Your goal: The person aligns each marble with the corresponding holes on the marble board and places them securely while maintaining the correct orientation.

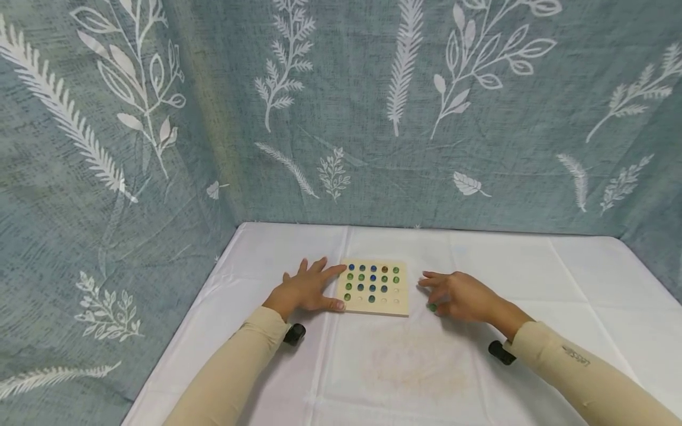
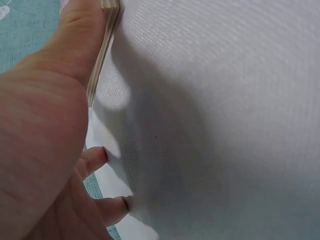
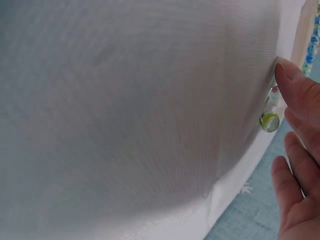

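A pale wooden board (image 1: 373,309) lies flat on the white cloth, with rows of blue, green and one brownish glass marble set in its hollows. Several bare hollows show toward its near right part. My left hand (image 1: 305,290) rests at the board's left side, fingers spread, its thumb at the near corner and its index finger at the far one. Right of the board, my right hand (image 1: 462,297) pinches a green marble (image 1: 433,307) at the thumb tip. The right wrist view shows a yellow-green marble (image 3: 269,121) beside the fingers; what it rests on is unclear.
A white cloth (image 1: 405,361) covers the table, with faint brownish stains in front of the board. Teal fabric (image 1: 362,118) printed with white leaves hangs behind and at the sides. A black wrist camera (image 1: 295,334) sits under the left wrist, another (image 1: 502,352) under the right.
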`<action>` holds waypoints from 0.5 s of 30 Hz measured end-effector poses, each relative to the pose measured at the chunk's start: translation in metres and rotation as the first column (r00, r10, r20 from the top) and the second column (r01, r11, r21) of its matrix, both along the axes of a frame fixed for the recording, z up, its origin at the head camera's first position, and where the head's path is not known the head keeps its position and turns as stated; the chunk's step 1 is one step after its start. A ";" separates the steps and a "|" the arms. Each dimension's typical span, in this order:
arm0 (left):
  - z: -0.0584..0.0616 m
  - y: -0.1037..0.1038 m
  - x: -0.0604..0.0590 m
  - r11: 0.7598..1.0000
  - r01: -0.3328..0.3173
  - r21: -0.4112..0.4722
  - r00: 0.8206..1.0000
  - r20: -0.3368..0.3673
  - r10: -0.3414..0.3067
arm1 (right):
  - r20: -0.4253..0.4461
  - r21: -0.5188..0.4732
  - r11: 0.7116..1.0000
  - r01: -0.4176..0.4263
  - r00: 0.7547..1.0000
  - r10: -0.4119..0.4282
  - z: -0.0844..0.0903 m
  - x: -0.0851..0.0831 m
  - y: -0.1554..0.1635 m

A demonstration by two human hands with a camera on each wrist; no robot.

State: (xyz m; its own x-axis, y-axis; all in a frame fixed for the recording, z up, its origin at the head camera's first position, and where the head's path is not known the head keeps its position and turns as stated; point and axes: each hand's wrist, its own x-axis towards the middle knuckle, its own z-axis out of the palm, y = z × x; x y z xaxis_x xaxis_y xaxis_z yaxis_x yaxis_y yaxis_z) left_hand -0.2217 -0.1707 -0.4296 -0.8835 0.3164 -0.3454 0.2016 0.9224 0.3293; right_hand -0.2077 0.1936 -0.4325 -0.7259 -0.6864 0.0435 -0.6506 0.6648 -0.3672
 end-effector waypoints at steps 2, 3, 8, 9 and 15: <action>0.002 0.002 0.000 1.000 -0.001 -0.017 1.000 0.009 0.001 | -0.005 0.002 1.000 0.000 1.000 0.000 0.000 0.001 0.000; 0.003 0.003 -0.001 1.000 0.001 -0.025 1.000 0.011 -0.001 | -0.002 0.001 1.000 0.006 1.000 -0.006 0.000 0.001 0.000; 0.005 0.004 -0.002 0.999 0.000 -0.046 1.000 0.017 0.000 | 0.000 -0.009 1.000 0.015 1.000 -0.015 0.000 0.002 -0.001; 0.004 0.004 -0.002 0.999 -0.001 -0.047 1.000 0.018 0.002 | 0.005 -0.014 1.000 0.016 1.000 -0.016 -0.001 0.001 -0.001; 0.002 0.002 -0.002 0.999 -0.009 -0.045 1.000 0.027 0.010 | 0.011 -0.053 0.999 -0.011 1.000 0.011 -0.002 0.001 -0.001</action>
